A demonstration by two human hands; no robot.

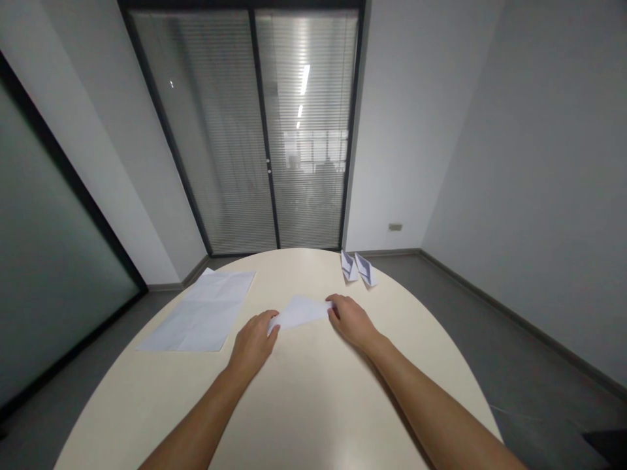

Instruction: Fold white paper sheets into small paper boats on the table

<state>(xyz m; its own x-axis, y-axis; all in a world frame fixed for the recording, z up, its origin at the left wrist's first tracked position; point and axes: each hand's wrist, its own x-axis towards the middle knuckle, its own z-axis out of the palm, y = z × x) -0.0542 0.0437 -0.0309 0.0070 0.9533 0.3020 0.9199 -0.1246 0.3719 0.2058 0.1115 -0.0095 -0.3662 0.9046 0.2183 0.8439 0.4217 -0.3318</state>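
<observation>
A folded piece of white paper (pixel 302 311) lies on the round cream table (pixel 304 398), its top edge rising to a blunt point. My left hand (pixel 255 338) grips its left corner between thumb and fingers. At the opposite corner, my right hand (pixel 351 320) has its fingers closed on the paper's right end. The fingertips there partly cover that corner.
Flat white sheets (pixel 200 313) with crease lines lie at the table's left. Two folded paper boats (pixel 357 269) sit side by side near the far right edge. Beyond the table are glass doors with blinds (pixel 308 215) and a wall socket (pixel 395 227).
</observation>
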